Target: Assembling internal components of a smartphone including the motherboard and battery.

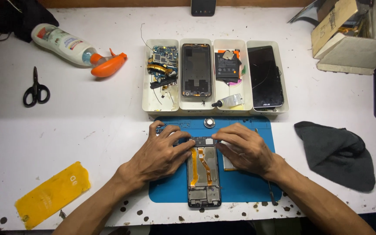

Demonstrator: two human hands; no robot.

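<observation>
my left hand [159,152] and right hand [245,148] both press down on the top end of the opened black phone frame with orange ribbon cables [203,174], fingers bent and pinching its upper edge rather than wrapped around it. the frame lies lengthwise on the blue rubber work mat [244,187], near the front edge of the white table [88,126]. just beyond the mat sit four white plastic trays [216,106] with phone parts. a dark grey cloth [338,154] lies to the right.
</observation>
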